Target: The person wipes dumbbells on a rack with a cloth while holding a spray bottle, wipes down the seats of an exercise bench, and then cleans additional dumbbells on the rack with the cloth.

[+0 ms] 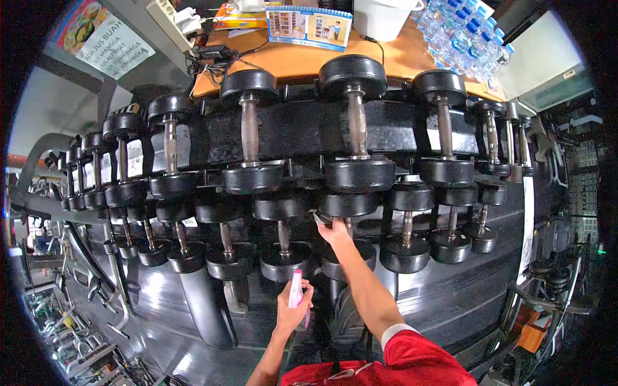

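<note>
My left hand (293,307) is wrapped round a white and pink spray bottle (295,289), held upright in front of the lower row of dumbbells. My right hand (334,232) reaches in at the lower row, against a black dumbbell (349,204) with a metal handle. Its fingers are bent, and a small greyish edge shows at the fingertips; what it belongs to I cannot make out. Left of that hand lies another dumbbell (284,239). Directly above, on the upper row, sits a larger dumbbell (357,125).
The black two-tier rack (302,132) spans the view, filled with dumbbells. Behind it, a wooden table (251,55) carries a desk calendar (309,27), a white bucket (380,18), cables and several water bottles (460,35). A black padded bench (209,312) stands below left.
</note>
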